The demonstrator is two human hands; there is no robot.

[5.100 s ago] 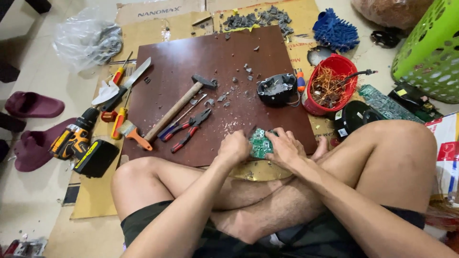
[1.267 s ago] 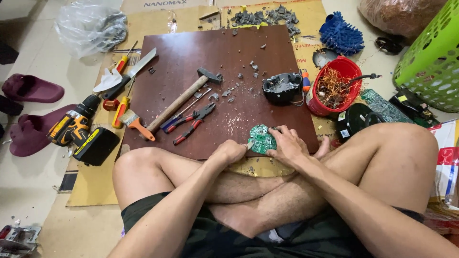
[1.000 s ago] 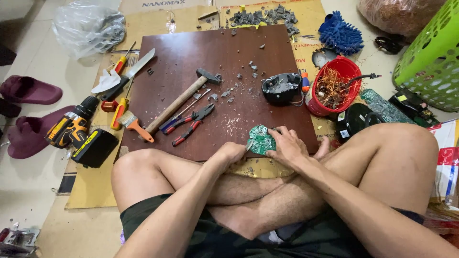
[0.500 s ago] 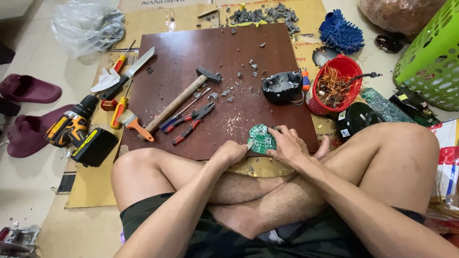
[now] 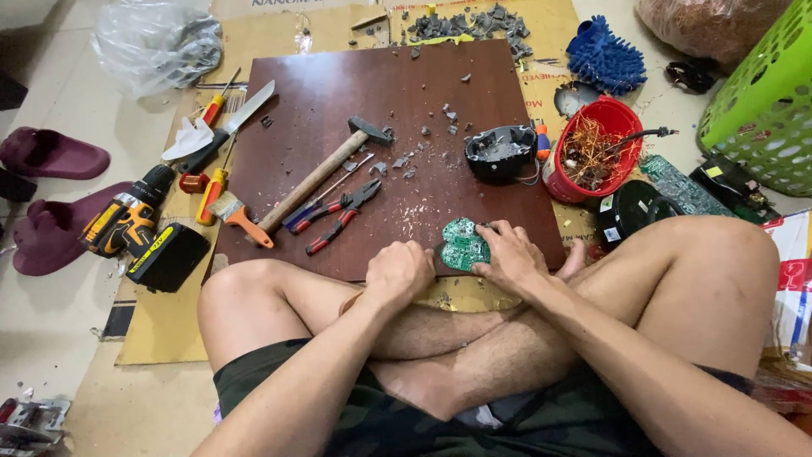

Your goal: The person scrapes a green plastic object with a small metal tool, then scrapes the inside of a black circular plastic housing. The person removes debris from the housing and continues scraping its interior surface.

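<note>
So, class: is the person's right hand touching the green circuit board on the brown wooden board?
Touching. The head view shows the right hand with fingers resting on the green circuit board and overlapping its right edge, with no gap visible.

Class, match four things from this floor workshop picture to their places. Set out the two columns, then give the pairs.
1 circuit board
2 hammer
3 cordless drill
4 red bowl

A left of the wooden board, off it
B between both hands
C right of the wooden board
D lying on the wooden board

Pairs: 1-B, 2-D, 3-A, 4-C
</note>
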